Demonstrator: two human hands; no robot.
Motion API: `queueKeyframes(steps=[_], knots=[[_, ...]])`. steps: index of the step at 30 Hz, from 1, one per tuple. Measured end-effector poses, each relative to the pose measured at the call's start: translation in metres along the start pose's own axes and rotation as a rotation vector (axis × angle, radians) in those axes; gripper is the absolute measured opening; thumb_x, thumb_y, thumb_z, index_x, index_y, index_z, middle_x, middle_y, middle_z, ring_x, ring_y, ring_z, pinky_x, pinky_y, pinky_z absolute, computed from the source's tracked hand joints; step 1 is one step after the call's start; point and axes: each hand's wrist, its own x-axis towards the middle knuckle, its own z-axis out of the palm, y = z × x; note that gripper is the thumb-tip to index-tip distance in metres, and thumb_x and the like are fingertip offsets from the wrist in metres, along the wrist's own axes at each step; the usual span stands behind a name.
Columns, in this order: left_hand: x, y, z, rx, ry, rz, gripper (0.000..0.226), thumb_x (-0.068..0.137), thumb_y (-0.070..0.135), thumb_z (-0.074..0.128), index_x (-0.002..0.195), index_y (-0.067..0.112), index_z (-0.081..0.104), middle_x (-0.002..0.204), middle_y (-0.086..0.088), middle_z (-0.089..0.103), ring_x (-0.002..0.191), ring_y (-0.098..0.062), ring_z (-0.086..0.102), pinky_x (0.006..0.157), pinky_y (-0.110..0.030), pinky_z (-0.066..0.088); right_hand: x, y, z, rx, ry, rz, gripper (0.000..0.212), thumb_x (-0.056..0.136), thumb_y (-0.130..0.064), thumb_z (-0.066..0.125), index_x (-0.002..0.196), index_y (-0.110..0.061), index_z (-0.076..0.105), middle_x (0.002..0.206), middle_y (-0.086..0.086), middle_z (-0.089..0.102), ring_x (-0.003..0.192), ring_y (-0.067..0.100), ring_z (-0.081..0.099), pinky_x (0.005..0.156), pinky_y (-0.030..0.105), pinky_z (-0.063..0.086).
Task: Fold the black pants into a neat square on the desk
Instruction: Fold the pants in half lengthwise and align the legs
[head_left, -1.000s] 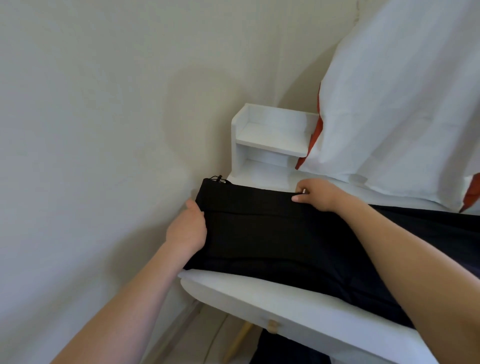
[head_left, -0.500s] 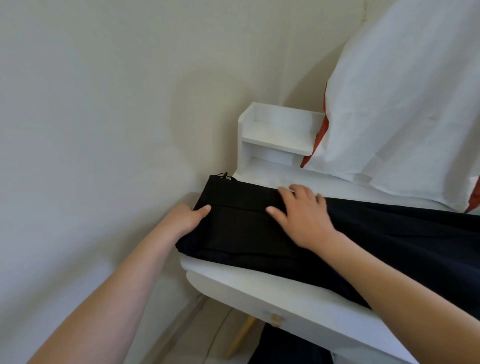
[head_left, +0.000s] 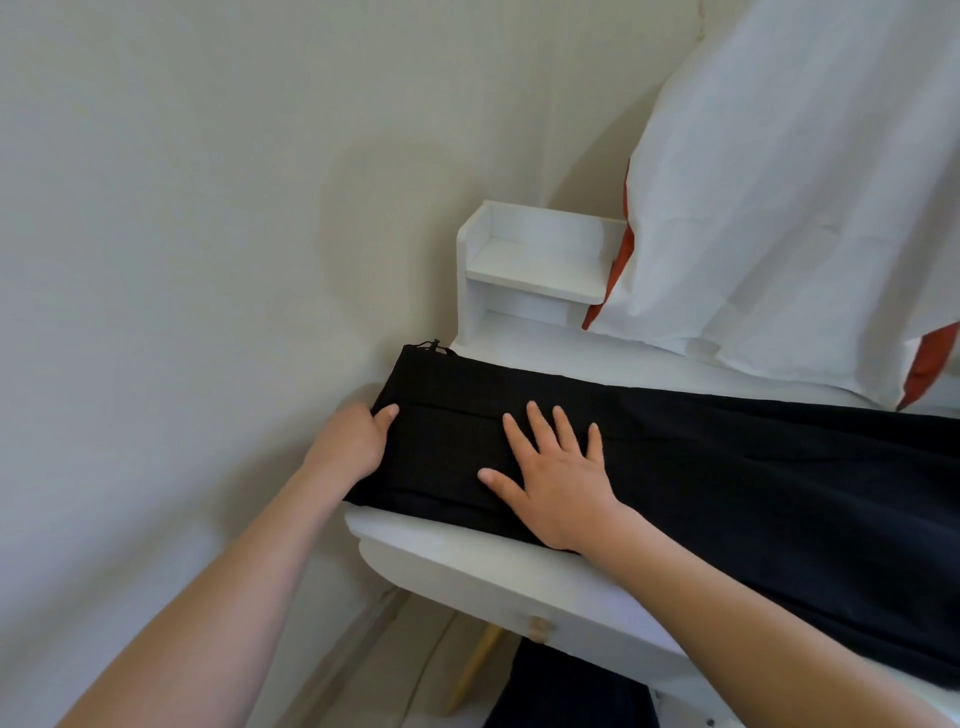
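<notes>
- One pair of black pants lies long and flat across the white desk, waistband end by the wall.
- Two hands: right hand pressed flat, fingers spread; left hand curled over the waistband edge, fingertips hidden.
- Pant legs run out of view at right.

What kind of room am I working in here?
Probably a bedroom or home study corner: a small white desk with a shelf unit stands against a plain wall, black pants lie across it, and white cloth hangs behind.
</notes>
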Motion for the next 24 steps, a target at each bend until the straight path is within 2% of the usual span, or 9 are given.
queueKeyframes(steps=[2, 4, 6, 8, 10, 14, 17, 22, 24], knots=[[-0.001, 0.003, 0.001, 0.009, 0.018, 0.002, 0.045, 0.100, 0.044, 0.034, 0.098, 0.005, 0.056, 0.075, -0.005, 0.056, 0.065, -0.021, 0.051, 0.061, -0.033, 0.036, 0.013, -0.026, -0.002, 0.047, 0.059, -0.036, 0.076, 0.092, -0.068, 0.010, 0.155, -0.024, 0.000, 0.163, 0.004, -0.005, 0.149, 0.027, -0.008, 0.116, 0.053, -0.004], [-0.002, 0.004, 0.002, -0.010, 0.044, 0.014, 0.044, 0.101, 0.042, 0.036, 0.105, 0.003, 0.056, 0.088, -0.013, 0.063, 0.076, -0.028, 0.056, 0.066, -0.033, 0.038, 0.031, -0.059, 0.000, 0.104, 0.124, -0.159, 0.067, 0.099, -0.055, 0.017, 0.155, -0.020, 0.006, 0.163, 0.002, -0.002, 0.149, 0.023, -0.005, 0.118, 0.048, -0.003], [-0.004, 0.002, 0.003, -0.031, 0.059, 0.016, 0.042, 0.101, 0.039, 0.038, 0.110, 0.002, 0.055, 0.101, -0.019, 0.065, 0.085, -0.031, 0.059, 0.070, -0.035, 0.041, 0.051, -0.085, 0.004, 0.143, 0.096, -0.241, 0.061, 0.101, -0.046, 0.020, 0.155, -0.018, 0.008, 0.163, 0.002, 0.000, 0.150, 0.021, -0.004, 0.119, 0.047, -0.003], [-0.005, -0.001, 0.005, -0.012, 0.071, 0.033, 0.042, 0.101, 0.038, 0.037, 0.112, 0.001, 0.054, 0.105, -0.022, 0.064, 0.094, -0.037, 0.060, 0.075, -0.038, 0.045, 0.070, -0.092, 0.006, 0.121, 0.070, -0.232, 0.060, 0.102, -0.043, 0.020, 0.155, -0.018, 0.008, 0.164, 0.001, 0.001, 0.150, 0.021, -0.002, 0.119, 0.047, -0.003], [-0.005, -0.001, 0.006, 0.014, 0.083, 0.045, 0.043, 0.101, 0.040, 0.036, 0.111, 0.001, 0.052, 0.104, -0.022, 0.064, 0.095, -0.038, 0.060, 0.073, -0.038, 0.044, 0.084, -0.081, 0.004, 0.079, 0.085, -0.175, 0.063, 0.100, -0.048, 0.020, 0.155, -0.019, 0.008, 0.164, -0.001, 0.001, 0.150, 0.022, -0.002, 0.119, 0.049, -0.002], [-0.006, -0.001, 0.006, 0.033, 0.077, 0.041, 0.041, 0.100, 0.046, 0.033, 0.100, 0.008, 0.049, 0.087, -0.011, 0.060, 0.075, -0.029, 0.057, 0.064, -0.037, 0.042, 0.085, -0.041, 0.007, 0.057, 0.126, -0.005, 0.075, 0.093, -0.065, 0.014, 0.155, -0.022, 0.009, 0.164, 0.000, 0.001, 0.149, 0.025, -0.005, 0.116, 0.055, -0.002], [-0.007, -0.002, 0.003, 0.022, 0.079, 0.051, 0.039, 0.100, 0.046, 0.034, 0.094, 0.009, 0.046, 0.081, -0.008, 0.057, 0.068, -0.024, 0.052, 0.060, -0.036, 0.038, 0.067, -0.011, 0.012, 0.040, 0.152, 0.095, 0.084, 0.085, -0.073, 0.004, 0.154, -0.026, 0.010, 0.164, 0.000, 0.000, 0.149, 0.028, -0.004, 0.114, 0.060, -0.002], [-0.010, 0.002, -0.003, 0.046, 0.084, 0.052, 0.041, 0.099, 0.047, 0.034, 0.096, 0.008, 0.047, 0.078, -0.005, 0.054, 0.067, -0.022, 0.051, 0.058, -0.036, 0.036, 0.036, 0.046, 0.007, 0.012, 0.147, 0.182, 0.089, 0.080, -0.078, 0.000, 0.154, -0.029, 0.008, 0.164, -0.003, 0.000, 0.150, 0.025, -0.003, 0.115, 0.058, -0.001], [-0.012, 0.006, -0.005, 0.071, 0.091, 0.048, 0.041, 0.099, 0.046, 0.034, 0.098, 0.007, 0.047, 0.082, -0.009, 0.057, 0.073, -0.028, 0.055, 0.064, -0.038, 0.042, 0.023, 0.071, 0.003, 0.009, 0.135, 0.251, 0.089, 0.081, -0.079, 0.001, 0.155, -0.030, 0.006, 0.164, -0.001, 0.000, 0.150, 0.025, -0.003, 0.117, 0.055, 0.000]])
